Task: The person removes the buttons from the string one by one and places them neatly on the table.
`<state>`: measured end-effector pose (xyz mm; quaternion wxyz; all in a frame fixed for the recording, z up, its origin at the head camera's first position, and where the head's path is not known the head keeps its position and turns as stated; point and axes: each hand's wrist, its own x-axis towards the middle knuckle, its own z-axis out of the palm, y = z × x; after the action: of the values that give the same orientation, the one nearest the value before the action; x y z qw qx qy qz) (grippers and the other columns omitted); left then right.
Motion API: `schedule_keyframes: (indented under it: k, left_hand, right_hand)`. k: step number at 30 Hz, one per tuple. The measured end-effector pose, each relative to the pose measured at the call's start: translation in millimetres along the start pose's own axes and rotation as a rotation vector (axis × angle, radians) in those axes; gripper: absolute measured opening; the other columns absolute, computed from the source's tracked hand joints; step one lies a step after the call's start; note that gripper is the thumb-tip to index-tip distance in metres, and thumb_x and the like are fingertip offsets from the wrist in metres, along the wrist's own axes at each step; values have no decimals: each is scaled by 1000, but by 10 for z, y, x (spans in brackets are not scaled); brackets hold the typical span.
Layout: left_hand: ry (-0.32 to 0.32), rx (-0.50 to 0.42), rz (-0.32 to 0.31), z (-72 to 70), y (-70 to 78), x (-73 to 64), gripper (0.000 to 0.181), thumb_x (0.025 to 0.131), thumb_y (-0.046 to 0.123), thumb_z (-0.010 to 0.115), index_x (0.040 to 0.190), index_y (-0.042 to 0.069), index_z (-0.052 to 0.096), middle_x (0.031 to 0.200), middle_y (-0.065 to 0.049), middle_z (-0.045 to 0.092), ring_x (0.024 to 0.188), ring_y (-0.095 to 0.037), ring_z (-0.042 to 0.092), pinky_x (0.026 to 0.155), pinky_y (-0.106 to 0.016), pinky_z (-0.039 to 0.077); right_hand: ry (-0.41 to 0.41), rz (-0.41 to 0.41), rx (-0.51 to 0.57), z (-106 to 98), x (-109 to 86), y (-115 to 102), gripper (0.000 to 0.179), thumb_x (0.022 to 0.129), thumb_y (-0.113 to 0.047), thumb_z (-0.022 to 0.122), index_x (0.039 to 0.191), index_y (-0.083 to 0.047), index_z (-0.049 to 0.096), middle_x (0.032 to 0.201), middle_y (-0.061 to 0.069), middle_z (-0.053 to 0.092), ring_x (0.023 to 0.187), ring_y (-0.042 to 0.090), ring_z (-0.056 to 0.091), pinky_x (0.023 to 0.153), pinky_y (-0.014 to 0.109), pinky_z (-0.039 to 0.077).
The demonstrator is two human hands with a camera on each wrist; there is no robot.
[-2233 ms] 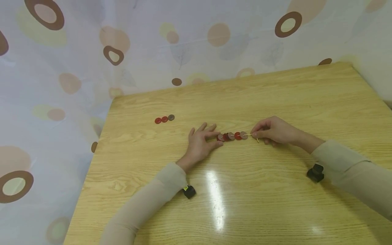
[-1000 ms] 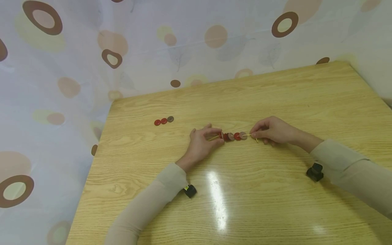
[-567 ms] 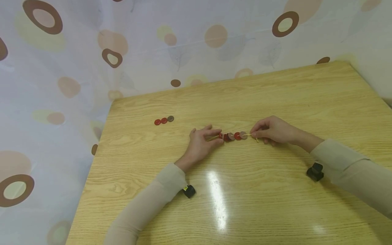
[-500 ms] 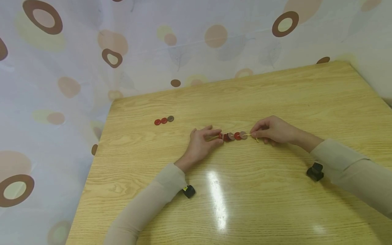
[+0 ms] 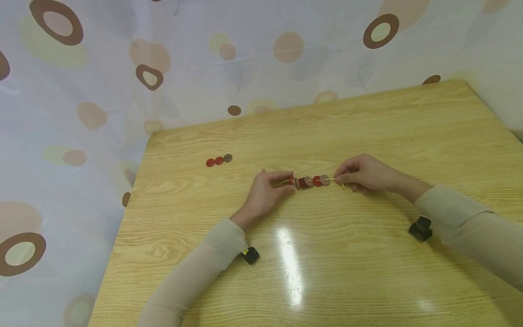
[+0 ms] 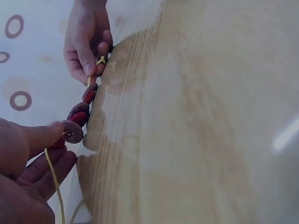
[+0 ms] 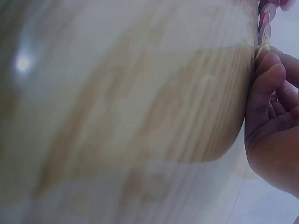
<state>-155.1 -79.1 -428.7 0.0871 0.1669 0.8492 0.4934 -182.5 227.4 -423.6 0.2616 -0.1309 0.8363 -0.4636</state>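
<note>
A yellow string [image 6: 53, 172] runs through several red and pinkish-brown buttons [image 5: 317, 181] in a row between the hands. At the row's left end, my left hand [image 5: 261, 194] pinches a red button [image 5: 291, 180] between thumb and fingers. In the left wrist view a brown button [image 6: 72, 132] sits just past that thumb tip, and the string's loose length hangs below the hand. My right hand [image 5: 367, 175] pinches the string beside the knot [image 5: 343, 186], just right of the last pinkish-brown button [image 5: 324, 180]. Part of the red button is hidden by the left fingers.
Two red buttons [image 5: 214, 161] and a grey-brown button [image 5: 228, 158] lie in a line on the wooden table [image 5: 347, 254], farther back to the left. A patterned sheet [image 5: 184, 59] hangs behind the table and along its left side.
My left hand's outer fingers, earlier spread, have drawn in. The hand has shifted slightly left with the red button at its fingertips. My right hand stays at the knot end.
</note>
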Motion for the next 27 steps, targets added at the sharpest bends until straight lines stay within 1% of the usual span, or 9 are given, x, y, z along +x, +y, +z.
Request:
schedule_keyframes:
  k: [8,14,22,27]
  left_hand:
    - [12,-73,-5,8,-23,-10,39,85,2,79,123,0,69,117,-10,72,109,-16,69,122,-30,8]
    - [17,-130,3,-5,-59,-23,37,85,-1,78,121,-2,69,116,-12,72,109,-20,69,121,-28,11]
    - [41,-142,-13,-44,-101,-52,35,85,-1,79,119,-1,70,113,-10,73,108,-19,69,120,-24,13]
    - [43,-155,-22,-62,-107,-62,35,85,-2,78,119,-2,70,113,-11,73,108,-20,69,120,-24,13]
  right_hand:
    - [-3,-10,-1,2,0,2,16,98,-18,67,105,-4,73,69,7,58,53,12,49,44,25,44]
    - [-3,-1,9,5,0,-3,16,98,-19,68,105,-4,72,69,7,58,54,12,49,44,25,44]
    - [0,-2,2,3,-24,-24,20,98,-21,69,106,-3,72,69,5,58,54,12,50,44,25,44]
    - [2,-4,7,4,-32,-34,20,98,-21,69,107,-3,72,69,5,58,53,12,50,44,26,44]
